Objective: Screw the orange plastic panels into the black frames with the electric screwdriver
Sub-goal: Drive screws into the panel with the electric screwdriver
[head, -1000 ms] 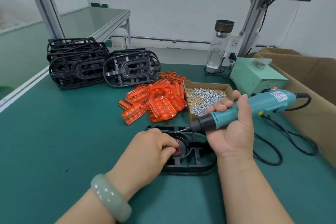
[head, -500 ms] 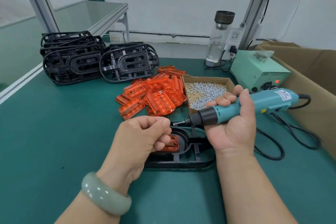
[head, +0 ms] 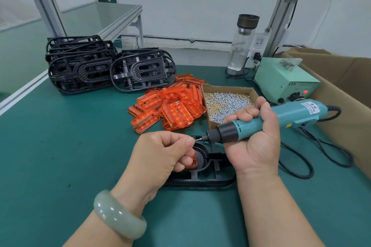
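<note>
Left of black frame, broad green mat

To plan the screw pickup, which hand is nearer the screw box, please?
Right. The right hand is at the near edge of the box; the left hand is farther left, over the frame.

The teal electric screwdriver lies nearly level in the right hand, its black nose and thin bit pointing at the pinched thumb and forefinger of the left hand. Directly under both hands a black frame lies flat, with an orange panel seated in it beneath the left fingers. Just beyond the hands sits a loose heap of translucent orange panels, and farther off, past the left hand, are stacked black frames
</note>
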Demonstrator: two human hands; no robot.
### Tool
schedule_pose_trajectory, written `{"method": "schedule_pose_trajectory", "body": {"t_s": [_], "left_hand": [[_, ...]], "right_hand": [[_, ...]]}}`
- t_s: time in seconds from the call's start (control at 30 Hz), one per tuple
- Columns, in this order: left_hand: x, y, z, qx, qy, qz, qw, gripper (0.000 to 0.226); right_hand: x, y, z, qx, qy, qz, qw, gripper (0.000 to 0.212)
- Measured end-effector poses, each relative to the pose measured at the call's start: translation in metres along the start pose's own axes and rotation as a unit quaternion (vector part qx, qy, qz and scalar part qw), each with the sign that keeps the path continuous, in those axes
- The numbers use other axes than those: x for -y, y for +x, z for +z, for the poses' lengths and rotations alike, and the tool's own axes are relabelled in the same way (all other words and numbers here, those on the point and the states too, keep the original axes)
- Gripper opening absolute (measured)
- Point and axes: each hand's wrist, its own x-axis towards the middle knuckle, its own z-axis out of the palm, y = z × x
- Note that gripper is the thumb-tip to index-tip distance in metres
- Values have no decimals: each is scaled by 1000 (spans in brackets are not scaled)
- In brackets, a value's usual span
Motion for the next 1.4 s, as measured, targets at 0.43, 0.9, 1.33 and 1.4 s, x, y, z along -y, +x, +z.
{"method": "schedule_pose_trajectory", "body": {"t_s": [0.43, 0.9, 1.33, 1.4], "left_hand": [[1, 4, -2, 27, 49, 5, 998, 21], [0, 11, -32, -4, 280, 151, 948, 13], [12, 18, -19, 85, 525, 180, 827, 14], [13, 18, -18, 82, 516, 180, 834, 13]], "right_hand": [[-3, -2, 3, 37, -15, -5, 999, 12], [7, 5, 0, -29, -53, -24, 998, 16], [16, 17, 23, 17, -231, -93, 968, 11], [15, 17, 22, 20, -228, -85, 970, 10]]}}
